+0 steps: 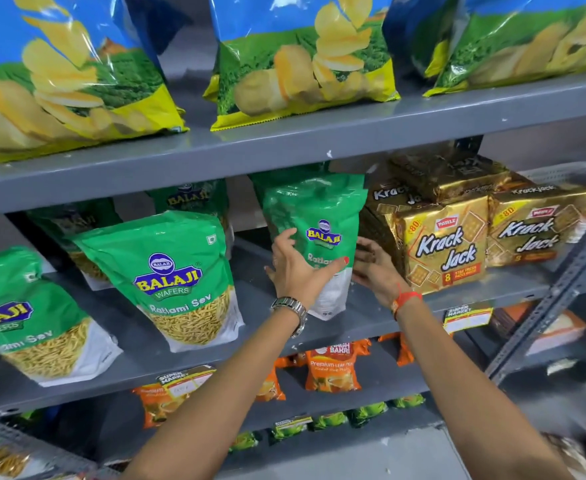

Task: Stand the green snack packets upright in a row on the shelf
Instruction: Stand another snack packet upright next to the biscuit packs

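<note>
Green Balaji packet [314, 216] is standing on the grey shelf [371, 306], left hand [296, 271] and right hand [376, 268] clasping it, hiding "Ratlami Sev" beside Krack Jack boxes [447, 251].

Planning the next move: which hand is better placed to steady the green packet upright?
Left. The left hand already lies across the front of the green packet; the right hand is squeezed between it and the Krack Jack packs.

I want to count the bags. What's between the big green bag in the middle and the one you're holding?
Bare grey shelf at the front; another green bag stands farther back, head view.
</note>
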Available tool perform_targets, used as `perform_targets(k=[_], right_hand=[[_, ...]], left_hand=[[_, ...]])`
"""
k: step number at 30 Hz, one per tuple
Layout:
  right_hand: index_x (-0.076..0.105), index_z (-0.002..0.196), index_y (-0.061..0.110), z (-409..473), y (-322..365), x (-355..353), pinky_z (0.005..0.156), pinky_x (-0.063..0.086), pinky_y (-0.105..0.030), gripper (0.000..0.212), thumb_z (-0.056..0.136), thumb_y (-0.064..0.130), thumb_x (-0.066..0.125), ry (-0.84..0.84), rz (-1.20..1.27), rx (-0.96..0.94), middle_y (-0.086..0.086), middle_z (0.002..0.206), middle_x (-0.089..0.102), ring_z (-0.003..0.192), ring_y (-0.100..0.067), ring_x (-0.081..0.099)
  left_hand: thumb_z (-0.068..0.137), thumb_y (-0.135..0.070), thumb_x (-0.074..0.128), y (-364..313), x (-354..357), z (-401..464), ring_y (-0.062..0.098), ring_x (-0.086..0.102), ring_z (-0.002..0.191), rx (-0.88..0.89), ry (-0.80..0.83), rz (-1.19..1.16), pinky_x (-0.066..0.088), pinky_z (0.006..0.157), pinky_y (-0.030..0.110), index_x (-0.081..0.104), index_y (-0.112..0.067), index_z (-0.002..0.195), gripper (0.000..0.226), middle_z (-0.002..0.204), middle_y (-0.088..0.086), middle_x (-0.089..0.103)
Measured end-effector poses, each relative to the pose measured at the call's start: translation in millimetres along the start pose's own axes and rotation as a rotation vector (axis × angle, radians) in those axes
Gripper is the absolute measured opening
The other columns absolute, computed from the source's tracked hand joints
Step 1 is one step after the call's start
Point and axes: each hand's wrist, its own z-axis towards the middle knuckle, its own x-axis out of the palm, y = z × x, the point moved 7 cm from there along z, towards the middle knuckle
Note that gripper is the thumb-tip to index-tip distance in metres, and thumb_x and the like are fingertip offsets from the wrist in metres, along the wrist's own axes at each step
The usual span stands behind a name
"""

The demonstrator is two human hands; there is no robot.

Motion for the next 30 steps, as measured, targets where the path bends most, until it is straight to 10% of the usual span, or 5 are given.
perform_targets(k=[4,9,17,23,30], right_hand=[[0.045,0.123,0.024,-7,-8,21,0.062,0.051,-0.025,0.050,0.082,-0.002,0.058,0.104,-0.128,0.040,-0.011,0.125,0.052,0.081,-0.012,0.060],[0.047,0.122,0.021,0,8,24,0.058,0.055,-0.020,0.048,0.079,0.017,0.068,0.038,-0.080,-0.009,-0.004,0.114,0.052,0.080,-0.012,0.059],[0.044,0.127,0.016,29,30,15,0.081,0.053,-0.036,0.038,0.090,0.016,0.053,0.015,-0.071,-0.023,-0.004,0.109,0.055,0.113,-0.025,0.050],[0.038,0.135,0.009,43,43,38,0.105,0.032,-0.038,0.039,0.096,0.008,0.036,0.093,-0.168,-0.081,-0.011,0.144,0.042,0.131,-0.026,0.037],[0.053,0.113,-0.011,62,45,36,0.103,0.040,-0.046,0.026,0.093,0.002,0.042,0.011,-0.074,-0.137,-0.019,0.112,0.060,0.087,-0.018,0.057]], left_hand=[[0.052,-0.039,0.080,1,4,-1,0.028,0.045,0.123,-0.012,0.003,-0.002,0.013,0.112,0.064,0.026,-0.017,0.126,0.095,0.135,0.005,0.042],[0.062,-0.014,0.071,9,-4,6,0.034,0.058,0.106,-0.042,-0.086,-0.074,0.033,0.106,0.053,0.034,-0.010,0.117,0.066,0.109,0.006,0.060],[0.047,0.005,0.041,35,-12,34,0.008,0.051,0.050,-0.162,0.061,-0.590,0.034,0.037,0.009,0.044,-0.015,0.096,0.053,0.068,-0.001,0.057],[0.037,0.012,0.031,42,-8,60,-0.005,0.050,0.034,-0.201,0.146,-0.743,0.030,0.031,0.003,0.047,-0.001,0.078,0.046,0.036,-0.015,0.059],[0.043,0.010,0.040,59,-4,72,0.007,0.061,0.051,-0.279,0.104,-0.762,0.046,0.044,0.013,0.054,0.003,0.067,0.028,0.049,-0.009,0.064]])
